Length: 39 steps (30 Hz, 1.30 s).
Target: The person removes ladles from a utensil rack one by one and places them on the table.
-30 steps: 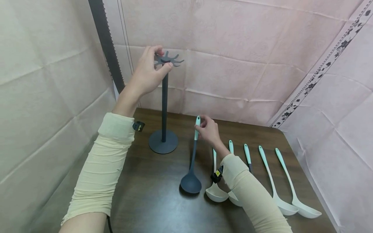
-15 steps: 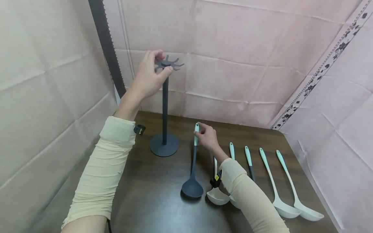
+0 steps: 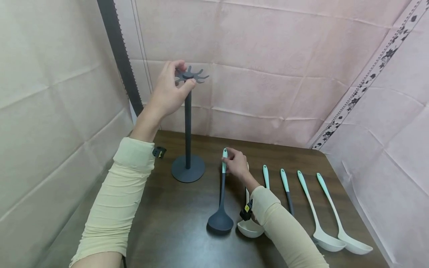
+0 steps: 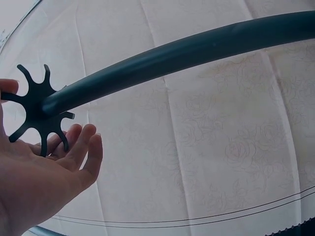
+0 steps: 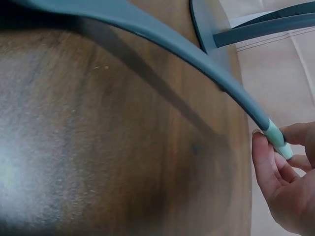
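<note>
In the head view my left hand (image 3: 169, 91) grips the hooked top of a dark grey utensil stand (image 3: 188, 130). Thumb and fingers reach around its hooks (image 4: 37, 93), as the left wrist view shows. My right hand (image 3: 237, 163) pinches the mint handle of a dark grey ladle (image 3: 220, 221) near its end. That handle is raised, and the bowl is low over the table, with its shadow just beneath. The right wrist view shows the ladle's shaft (image 5: 197, 59) slanting down from my fingers. No utensil hangs on the hooks in view.
Right of the held ladle lies a white ladle (image 3: 250, 227), partly behind my right wrist. Further right are two more white ladles (image 3: 330, 242) and a grey-shafted utensil (image 3: 286, 188) under my forearm. Cloth walls (image 3: 254, 96) enclose the wooden table (image 3: 167, 223).
My right hand has lowered the handle end of the ladle slightly, toward the person. The left hand keeps its grip on the stand's top. The head view has shifted a little.
</note>
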### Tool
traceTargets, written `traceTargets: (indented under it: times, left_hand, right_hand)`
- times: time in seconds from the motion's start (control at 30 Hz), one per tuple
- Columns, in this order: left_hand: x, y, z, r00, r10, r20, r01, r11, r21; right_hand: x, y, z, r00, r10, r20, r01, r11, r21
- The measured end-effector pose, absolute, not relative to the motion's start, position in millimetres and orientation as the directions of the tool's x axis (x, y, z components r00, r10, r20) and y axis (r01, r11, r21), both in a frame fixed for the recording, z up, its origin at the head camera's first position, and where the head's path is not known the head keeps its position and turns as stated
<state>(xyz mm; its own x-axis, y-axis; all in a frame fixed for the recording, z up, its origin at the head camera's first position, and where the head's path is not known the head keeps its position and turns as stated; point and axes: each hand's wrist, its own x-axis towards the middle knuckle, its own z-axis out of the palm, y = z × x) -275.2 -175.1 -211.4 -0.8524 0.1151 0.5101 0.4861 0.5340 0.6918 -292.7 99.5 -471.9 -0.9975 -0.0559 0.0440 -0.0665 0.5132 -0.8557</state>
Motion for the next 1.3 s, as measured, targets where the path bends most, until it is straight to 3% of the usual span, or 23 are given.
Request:
traceTargets:
  times: [0.37,0.97,1.3]
  left_hand:
    - [-279.9,-177.1,-212.1,-0.826,0.147,0.544,0.53,0.529,0.662]
    - [-303.1,-183.3,-209.5,-0.823,0.226,0.52,0.564,0.424,0.709]
    - [-300.3,-185.4,-210.4,-0.824,0.231,0.518,0.563,0.442,0.698]
  right_hand:
    - [-291.7,102.6,-479.1,-0.997,-0.074,0.022,-0.057,0.51,-0.858]
    - [-292.8,105.0,-485.7,-0.995,-0.093,-0.033,-0.022,0.533,-0.846]
    - [-292.1,110.3,-495.4,-0.991,-0.118,-0.055,-0.03,0.616,-0.787]
